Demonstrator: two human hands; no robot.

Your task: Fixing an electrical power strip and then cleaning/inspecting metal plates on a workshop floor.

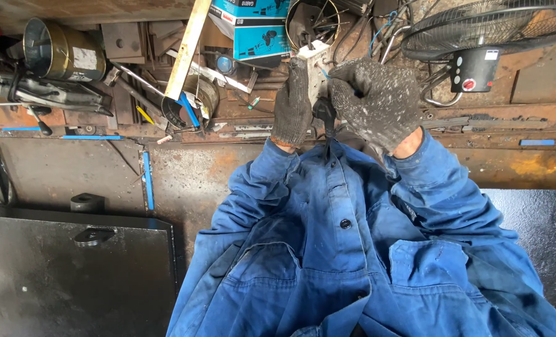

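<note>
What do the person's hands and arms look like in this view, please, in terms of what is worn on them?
Both hands wear dark grey knitted work gloves, speckled with pale dust and grime: the left hand and the right hand. The arms are covered by long sleeves of a blue work jacket, creased and smudged with dirt, with dark buttons down its front. No bare forearm shows.

Before me lie a metal can [62,51], a blue carton [253,28] and a wire fan guard [490,28] — lower left, a black steel panel [72,274].
</note>
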